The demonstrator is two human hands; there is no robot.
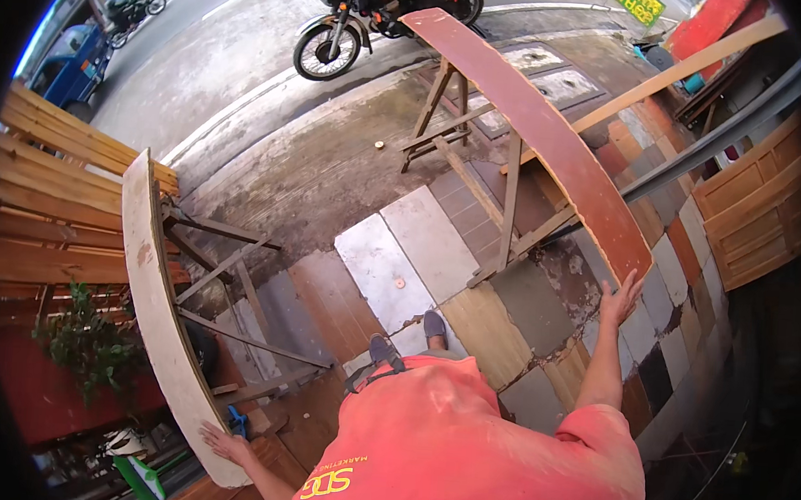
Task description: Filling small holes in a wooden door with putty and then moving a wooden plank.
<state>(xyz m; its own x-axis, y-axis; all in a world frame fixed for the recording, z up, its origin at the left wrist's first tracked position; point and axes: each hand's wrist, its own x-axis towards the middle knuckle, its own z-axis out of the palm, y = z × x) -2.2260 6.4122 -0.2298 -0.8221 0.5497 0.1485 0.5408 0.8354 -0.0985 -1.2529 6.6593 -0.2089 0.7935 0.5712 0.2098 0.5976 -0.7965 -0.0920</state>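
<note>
My left hand (224,443) grips the near end of a long pale board (154,299) that lies on a wooden trestle (225,276) at my left. My right hand (619,302) reaches out to the right, fingers spread and pressed flat against the near end of a long red-brown board (554,140). That board rests on a second wooden trestle (504,210). I stand between the two boards in a coral shirt, and my grey shoes (409,338) show on the patchwork tiled floor (390,268).
A motorcycle (360,18) stands at the road's edge ahead. Stacked wooden slats (46,192) and a potted plant (88,341) are at the left. Panelled wooden doors (756,208), a metal bar and a long plank (677,74) line the right side.
</note>
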